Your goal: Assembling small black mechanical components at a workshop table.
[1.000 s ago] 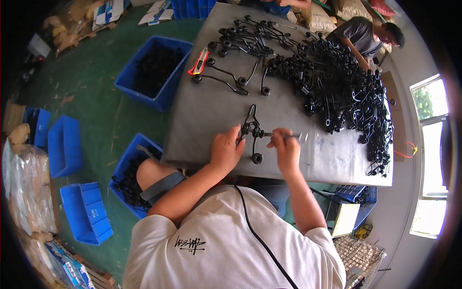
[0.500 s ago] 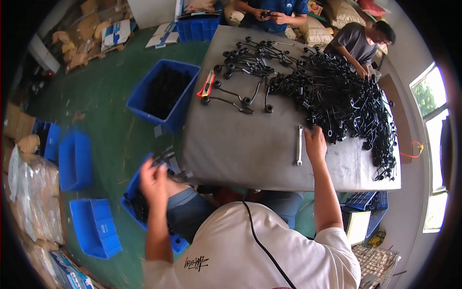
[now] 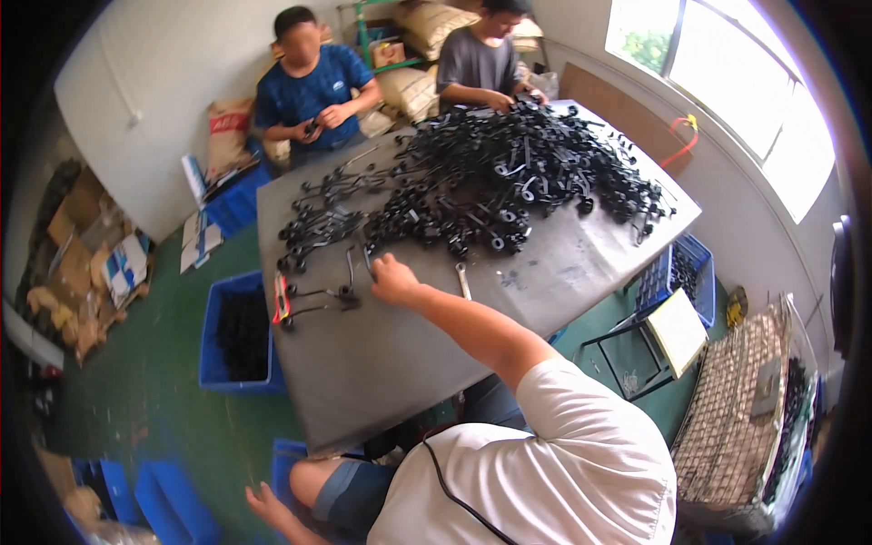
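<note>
Crowding the table (image 3: 363, 381), a heap of black parts (image 3: 545, 168) remains; the blue bin (image 3: 241, 386) holds dark pieces (image 3: 243, 336). Left hand (image 3: 267, 509): off the table, fingers spread. Right hand (image 3: 394, 280): fingers curled at a metal rod (image 3: 369, 258) beside the heap, pinch cannot be told.

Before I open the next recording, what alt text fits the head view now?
A person in a white shirt holds the right hand out over a grey table, fingers close to a slim black part; the open left hand hangs low, off the table. A wrench lies near a large pile of black parts, and two co-workers are at the far side.
</note>
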A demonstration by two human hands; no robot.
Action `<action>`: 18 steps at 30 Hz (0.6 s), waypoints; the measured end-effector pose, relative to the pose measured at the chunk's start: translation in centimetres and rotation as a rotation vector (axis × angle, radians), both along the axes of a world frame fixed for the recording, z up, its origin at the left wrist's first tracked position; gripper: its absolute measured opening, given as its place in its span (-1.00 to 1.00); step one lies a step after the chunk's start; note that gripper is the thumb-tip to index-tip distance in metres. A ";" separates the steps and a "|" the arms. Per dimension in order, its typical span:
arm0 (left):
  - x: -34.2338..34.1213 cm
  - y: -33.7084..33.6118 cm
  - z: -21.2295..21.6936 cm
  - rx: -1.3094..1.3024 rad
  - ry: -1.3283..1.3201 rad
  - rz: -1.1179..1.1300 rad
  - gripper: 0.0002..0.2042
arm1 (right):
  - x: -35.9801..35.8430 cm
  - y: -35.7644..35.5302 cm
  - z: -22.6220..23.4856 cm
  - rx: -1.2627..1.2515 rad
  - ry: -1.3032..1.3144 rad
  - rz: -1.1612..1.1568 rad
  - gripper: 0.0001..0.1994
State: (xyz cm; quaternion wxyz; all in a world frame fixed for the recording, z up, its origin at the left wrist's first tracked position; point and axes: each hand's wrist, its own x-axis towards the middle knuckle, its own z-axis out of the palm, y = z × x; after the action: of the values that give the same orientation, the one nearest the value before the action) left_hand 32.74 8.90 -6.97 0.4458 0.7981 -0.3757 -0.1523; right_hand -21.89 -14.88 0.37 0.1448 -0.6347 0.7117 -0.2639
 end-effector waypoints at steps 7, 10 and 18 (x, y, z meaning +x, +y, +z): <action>-9.5 -4.1 9.1 -0.117 -0.003 -0.185 -0.50 | -2.8 8.4 5.8 -0.247 -0.490 -0.219 -0.74; -11.5 -4.6 10.7 -0.228 0.002 -0.201 -0.48 | -8.9 11.6 7.4 -0.512 -0.688 -0.260 -0.84; -26.8 -8.9 11.6 -0.274 0.292 -0.779 -0.54 | -8.9 17.0 6.9 -0.549 -0.286 -0.091 -0.79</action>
State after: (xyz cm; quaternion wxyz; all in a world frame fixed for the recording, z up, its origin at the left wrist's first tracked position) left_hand 5.93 0.00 4.67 0.5052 0.5003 -0.5984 -0.3692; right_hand -30.80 2.10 7.30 0.0546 -0.5741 0.6140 -0.5390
